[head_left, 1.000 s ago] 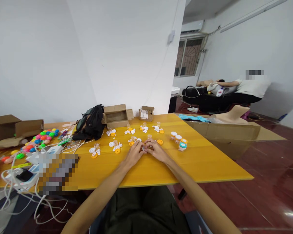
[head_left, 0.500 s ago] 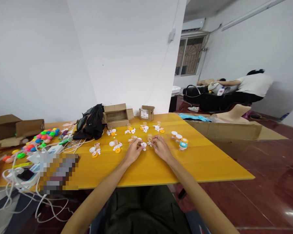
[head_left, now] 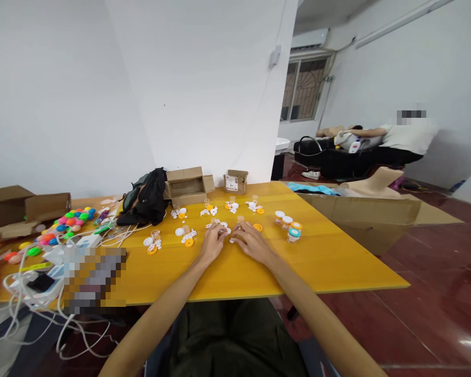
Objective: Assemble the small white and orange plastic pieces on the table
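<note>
My left hand is closed, its thumb and fingers pinching a small white plastic disc over the middle of the table. Close on its right is my right hand, fingers bent and drawn together toward the disc; what lies between their tips is too small to make out. A tiny white piece lies on the table below the fingertips. Behind the right fingers stands a clear cup, partly covered. An orange ring-shaped lid rests beside the right knuckles. White dotted pieces lie just beyond the left hand.
Several lidded jars stand on the right of the yellow table. Sets of cups, discs and rings spread left and behind. Cardboard boxes, a backpack, cables and colored balls lie farther off. A person bends over at the back right.
My right hand has shifted left and slightly down, toward the left hand, uncovering the orange lid. The white disc has moved slightly left and up with my left hand.
</note>
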The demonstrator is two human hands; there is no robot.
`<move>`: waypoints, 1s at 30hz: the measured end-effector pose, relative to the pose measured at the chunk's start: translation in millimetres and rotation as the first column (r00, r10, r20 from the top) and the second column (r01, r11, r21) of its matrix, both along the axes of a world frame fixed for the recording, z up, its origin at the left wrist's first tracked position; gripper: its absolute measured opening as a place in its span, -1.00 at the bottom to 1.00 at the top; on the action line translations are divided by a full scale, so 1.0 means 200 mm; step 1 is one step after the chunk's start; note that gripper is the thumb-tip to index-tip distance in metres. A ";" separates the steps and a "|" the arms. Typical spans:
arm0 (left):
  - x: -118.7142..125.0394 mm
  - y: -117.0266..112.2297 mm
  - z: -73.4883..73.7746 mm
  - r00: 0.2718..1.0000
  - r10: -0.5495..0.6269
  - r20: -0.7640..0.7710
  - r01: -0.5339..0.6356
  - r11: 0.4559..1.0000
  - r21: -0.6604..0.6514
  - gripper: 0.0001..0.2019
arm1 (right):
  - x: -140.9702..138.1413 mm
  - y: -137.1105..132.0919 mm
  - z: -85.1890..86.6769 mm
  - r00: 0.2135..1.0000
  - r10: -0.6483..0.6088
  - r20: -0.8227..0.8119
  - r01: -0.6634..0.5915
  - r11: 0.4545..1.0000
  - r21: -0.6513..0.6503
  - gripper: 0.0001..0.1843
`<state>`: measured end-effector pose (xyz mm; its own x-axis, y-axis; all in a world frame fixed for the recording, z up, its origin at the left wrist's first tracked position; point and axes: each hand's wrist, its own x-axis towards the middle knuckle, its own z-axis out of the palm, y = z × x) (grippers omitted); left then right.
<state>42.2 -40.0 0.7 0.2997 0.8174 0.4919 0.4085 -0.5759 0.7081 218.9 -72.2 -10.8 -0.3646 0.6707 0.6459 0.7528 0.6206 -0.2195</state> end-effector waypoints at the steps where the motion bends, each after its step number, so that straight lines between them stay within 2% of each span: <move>1: 0.00 0.00 0.00 1.000 0.000 -0.014 0.000 1.000 0.000 -0.85 | 0.00 0.00 0.00 1.000 0.005 0.009 -0.005 1.000 -0.005 -0.85; 7: 0.00 0.00 -0.01 0.996 -0.032 -0.089 0.032 0.999 -0.001 -0.86 | 0.00 0.00 0.02 0.998 0.039 0.045 -0.038 0.999 -0.030 -0.82; 17: -0.01 0.01 -0.04 0.983 -0.101 -0.152 0.104 0.994 0.017 -0.87 | 0.02 0.02 -0.01 0.995 0.036 -0.093 -0.039 0.999 -0.026 -0.84; 27: 0.00 0.00 -0.03 0.981 -0.155 -0.115 0.159 0.987 0.033 -0.96 | 0.01 0.03 -0.01 0.982 0.059 -0.181 -0.067 0.997 -0.035 -0.84; 30: 0.01 0.00 -0.03 0.982 -0.168 -0.089 0.172 0.985 0.034 -0.91 | 0.01 0.02 0.00 0.981 0.072 -0.180 -0.078 0.997 -0.029 -0.83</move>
<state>43.4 -39.6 -4.6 0.4751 0.7306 0.4904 0.3601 -0.6700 0.6492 221.2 -67.8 -11.7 -0.2956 0.6697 0.6813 0.6512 0.6630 -0.3692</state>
